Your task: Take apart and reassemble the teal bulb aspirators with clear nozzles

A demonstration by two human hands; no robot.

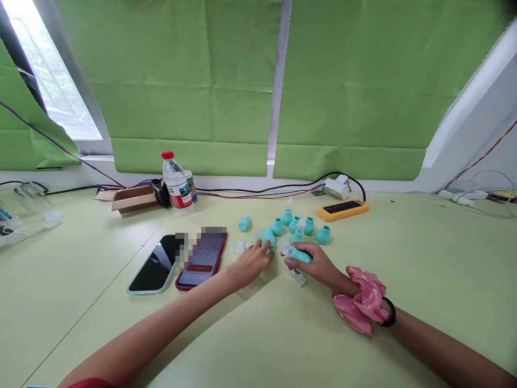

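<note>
My right hand (319, 264) is closed around a small teal squeeze bulb (301, 255), which lies tilted with a clear whitish tip at its left end. A clear plastic piece (298, 278) is just below that hand. My left hand (252, 264) reaches over the table with its fingers apart, the fingertips at the lower side of another teal bulb (268, 236). Whether they touch it is hard to tell. Small translucent white caps (239, 247) lie left of those fingertips. Several more teal bulbs (323, 235) stand behind my hands, two with clear tips; one bulb (244, 223) lies on its side.
Two phones, one dark-screened (155, 267) and one lit in a red case (204, 261), lie left of my left hand. Behind them stand a red-capped bottle (177, 186) and a cardboard tray (135, 199). A yellow power strip (343, 209) and cables run along the back wall.
</note>
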